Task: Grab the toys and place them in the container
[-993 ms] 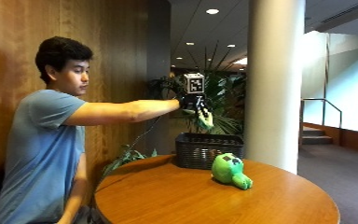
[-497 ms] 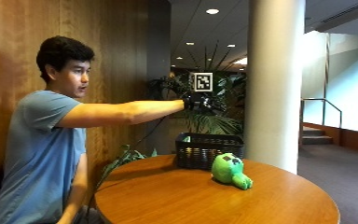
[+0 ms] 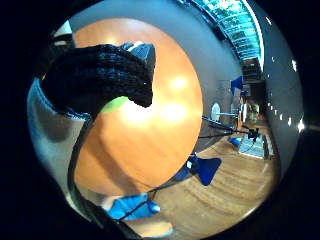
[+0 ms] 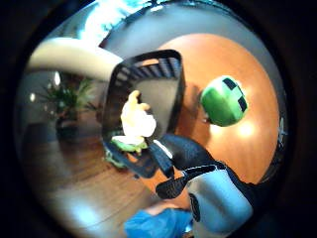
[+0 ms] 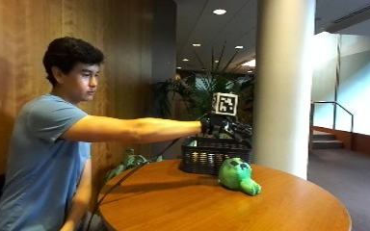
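In the outside view my gloved right hand [image 5: 227,128] hovers just above the black wire basket [image 5: 214,156] at the far side of the round wooden table [image 5: 191,207]. Its fingers hang relaxed and hold nothing. The thumb side palm view looks down into the basket [image 4: 168,64], where a yellow and white plush toy [image 4: 134,122] with a green part lies. A green plush toy [image 5: 237,176] sits on the table right in front of the basket, also seen as a green toy [image 4: 224,100] beside the basket's rim. A gloved finger [image 3: 102,75] hides part of the little finger side view.
A thick white column [image 5: 285,82] rises behind the table to the right of the basket. Potted plants [image 5: 204,91] stand behind the basket. A wood-panelled wall [image 5: 18,57] is at the person's back. Bare tabletop [image 3: 150,130] spreads in front of the green toy.
A second ago my hand held a yellowish toy high above the basket. That toy now lies in the basket, and my hand has dropped lower and holds nothing.
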Motion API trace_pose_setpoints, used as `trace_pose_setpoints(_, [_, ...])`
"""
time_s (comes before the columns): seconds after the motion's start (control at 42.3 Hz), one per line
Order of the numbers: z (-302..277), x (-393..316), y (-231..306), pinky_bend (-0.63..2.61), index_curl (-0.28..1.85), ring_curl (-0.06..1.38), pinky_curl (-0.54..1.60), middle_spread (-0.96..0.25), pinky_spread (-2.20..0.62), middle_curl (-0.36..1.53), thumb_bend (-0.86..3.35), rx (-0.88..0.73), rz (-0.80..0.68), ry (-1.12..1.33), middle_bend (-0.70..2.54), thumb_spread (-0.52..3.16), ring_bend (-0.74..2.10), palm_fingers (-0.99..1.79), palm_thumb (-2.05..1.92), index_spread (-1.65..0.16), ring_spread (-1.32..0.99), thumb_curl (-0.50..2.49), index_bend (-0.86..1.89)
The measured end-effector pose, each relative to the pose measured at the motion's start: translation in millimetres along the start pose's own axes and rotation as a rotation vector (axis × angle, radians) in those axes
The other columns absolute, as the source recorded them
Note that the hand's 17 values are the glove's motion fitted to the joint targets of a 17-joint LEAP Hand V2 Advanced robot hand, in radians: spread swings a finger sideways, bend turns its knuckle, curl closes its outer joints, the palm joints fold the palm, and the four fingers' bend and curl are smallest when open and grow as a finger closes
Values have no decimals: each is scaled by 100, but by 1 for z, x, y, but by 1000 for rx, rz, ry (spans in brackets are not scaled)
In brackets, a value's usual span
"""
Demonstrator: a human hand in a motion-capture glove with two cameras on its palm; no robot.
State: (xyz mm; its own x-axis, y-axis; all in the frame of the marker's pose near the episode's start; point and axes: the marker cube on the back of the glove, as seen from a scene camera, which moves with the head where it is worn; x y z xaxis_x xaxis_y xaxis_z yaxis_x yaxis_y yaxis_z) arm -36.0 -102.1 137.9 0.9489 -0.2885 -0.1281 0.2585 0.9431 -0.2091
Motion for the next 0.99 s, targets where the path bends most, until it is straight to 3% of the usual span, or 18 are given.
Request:
trace_pose_setpoints(0.426, [113,24,-36,153,13,20,36,5,7,35,-1,-217,75,-20,9,108,39,-30,4,-27,7,31,4])
trace_pose_setpoints(0.568, [144,22,-37,158,11,21,37,5,6,31,0,-266,34,-158,9,109,42,-28,10,-27,7,32,2])
trace_pose_setpoints(0.71, [160,22,-36,163,10,25,38,6,2,26,15,-243,161,-109,7,117,55,-17,38,-27,8,37,7])
trace_pose_setpoints(0.828, [157,13,-35,160,12,27,37,5,-3,27,25,-189,59,-219,17,125,60,-4,56,-29,7,42,12])
trace_pose_setpoints(0.993, [155,8,-35,143,15,34,31,1,-15,32,36,-78,106,-240,29,138,87,29,69,-29,-4,48,16])
